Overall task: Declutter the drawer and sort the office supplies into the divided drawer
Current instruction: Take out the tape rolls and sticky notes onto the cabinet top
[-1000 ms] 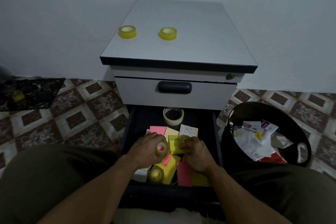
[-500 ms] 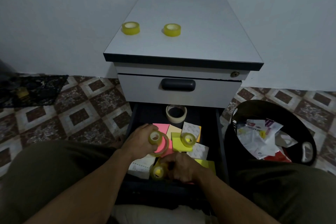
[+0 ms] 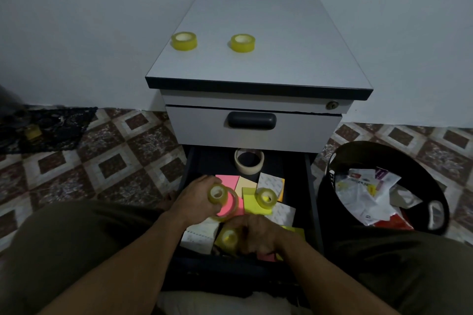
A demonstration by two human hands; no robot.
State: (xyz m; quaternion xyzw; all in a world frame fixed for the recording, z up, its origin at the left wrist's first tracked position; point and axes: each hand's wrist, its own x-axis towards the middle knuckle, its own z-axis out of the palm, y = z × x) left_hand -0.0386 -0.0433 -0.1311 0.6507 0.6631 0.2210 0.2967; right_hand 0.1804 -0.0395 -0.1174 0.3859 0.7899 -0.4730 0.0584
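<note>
The bottom drawer [image 3: 188, 169] of the grey cabinet is pulled out in front of me. Pink [image 3: 228, 181] and yellow sticky notes [image 3: 252, 202] lie in it, along with white paper pads. My left hand [image 3: 195, 198] grips a small clear-yellow tape roll [image 3: 217, 194] over the pink notes. My right hand [image 3: 258, 234], a little blurred, holds a second tape roll [image 3: 228, 237] near the drawer's front. A third tape roll [image 3: 266, 197] lies loose on the yellow notes. A beige masking tape ring [image 3: 249, 161] sits at the drawer's back.
Two yellow tape rolls [image 3: 184, 41] [image 3: 242, 43] stand on the cabinet top [image 3: 281, 46]. The upper drawer [image 3: 252, 120] is closed. A black bin [image 3: 384, 161] with paper scraps stands on the tiled floor to the right. My knees flank the drawer.
My right hand left one roll on the yellow notes, moved toward the drawer's front and closed round another roll. My left hand lifted its roll slightly.
</note>
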